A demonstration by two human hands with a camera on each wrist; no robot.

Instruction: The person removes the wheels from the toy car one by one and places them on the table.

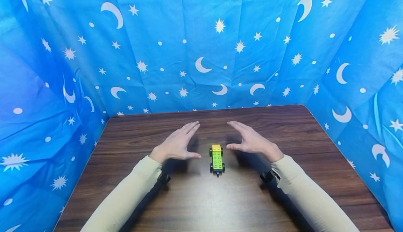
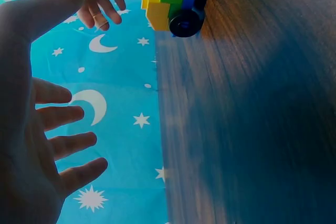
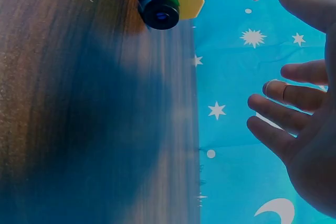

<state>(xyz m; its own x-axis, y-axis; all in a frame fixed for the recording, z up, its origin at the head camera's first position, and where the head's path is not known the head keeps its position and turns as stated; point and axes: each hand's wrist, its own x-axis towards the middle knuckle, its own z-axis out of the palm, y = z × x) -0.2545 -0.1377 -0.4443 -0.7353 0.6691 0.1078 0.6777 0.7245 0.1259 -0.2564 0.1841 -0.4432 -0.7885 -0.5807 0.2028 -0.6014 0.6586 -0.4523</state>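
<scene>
Your head view is bright and mostly sharp, lit from above, with pale glare on the desk (image 1: 217, 204) between your sleeves (image 1: 122, 193) and dark, soft-edged shadows beneath them. The blue cloth (image 1: 176, 58) shows brightly there, its pattern stretched toward the outer corners. Your wrist views are dimmer: a broad, blurry shadow covers the desk, and your fingers (image 2: 84, 174) look dark against the cloth.

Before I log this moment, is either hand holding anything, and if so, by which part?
Nothing is held: the left hand and right hand are on either side of the toy car, touching no part of it.
</scene>
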